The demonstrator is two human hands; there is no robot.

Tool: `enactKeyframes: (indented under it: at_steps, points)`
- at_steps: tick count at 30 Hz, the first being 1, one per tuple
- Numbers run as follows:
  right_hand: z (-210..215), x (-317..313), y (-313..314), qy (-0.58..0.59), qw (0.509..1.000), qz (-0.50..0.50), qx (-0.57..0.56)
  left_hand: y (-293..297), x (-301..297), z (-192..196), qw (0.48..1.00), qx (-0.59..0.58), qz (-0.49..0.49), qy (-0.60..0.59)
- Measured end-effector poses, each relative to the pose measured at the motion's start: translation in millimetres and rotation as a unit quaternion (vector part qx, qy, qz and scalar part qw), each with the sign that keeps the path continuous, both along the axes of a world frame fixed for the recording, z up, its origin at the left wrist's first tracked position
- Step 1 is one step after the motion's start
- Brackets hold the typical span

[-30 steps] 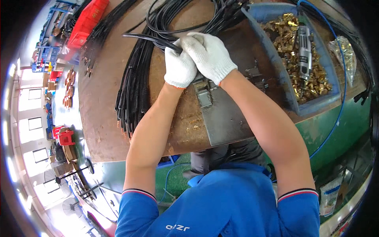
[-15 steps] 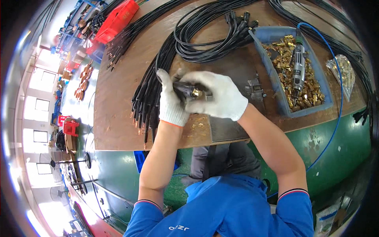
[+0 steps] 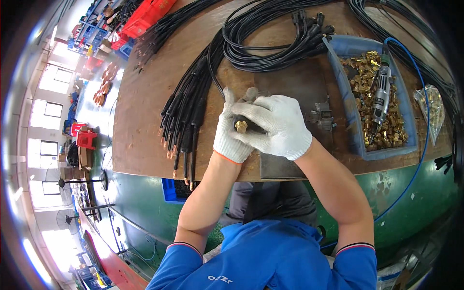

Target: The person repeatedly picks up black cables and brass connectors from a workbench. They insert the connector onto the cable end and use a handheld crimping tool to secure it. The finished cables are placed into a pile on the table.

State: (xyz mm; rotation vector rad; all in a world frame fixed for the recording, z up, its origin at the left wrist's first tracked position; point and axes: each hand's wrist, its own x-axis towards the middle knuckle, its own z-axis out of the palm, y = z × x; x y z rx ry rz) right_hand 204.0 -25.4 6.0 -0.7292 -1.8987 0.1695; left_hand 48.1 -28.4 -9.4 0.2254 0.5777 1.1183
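Note:
Both my hands wear white knit gloves and meet above the table's near middle. Between them is a black cable connector with a brass hex fitting at its end, facing toward me. My left hand is closed around the connector's left side. From the right, my right hand wraps over it, its fingers touching the left glove. The gloves hide most of the connector's black body. A black cable runs up and away from the left hand. Just left lies a bundle of black cables with bare copper ends.
A blue bin of brass fittings stands to the right, a grey air tool with a blue hose lying on top. Beyond are a clear bag of fittings and coiled cables. A metal fixture sits on a dark plate.
The connector has turned so that its brass end now faces me instead of pointing right. My right hand has closed further over it. The whole view has shifted slightly.

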Motion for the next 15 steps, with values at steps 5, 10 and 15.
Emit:
enactKeyframes:
  at_steps: [5, 10, 15]
  points:
    - [7, 3, -4, 0.001, 0.998, 0.034, -0.057, 0, 0, -5, 0.998, 0.011, -0.02, -0.058]
    - [15, 14, 29, 0.593, 0.757, -0.005, -0.274, -16, 17, 21, 0.985, 0.05, 0.064, 0.154]
    - [-9, 7, 25, 0.296, 0.914, -0.087, -0.262, -11, -2, -10, 0.996, 0.022, 0.072, 0.048]
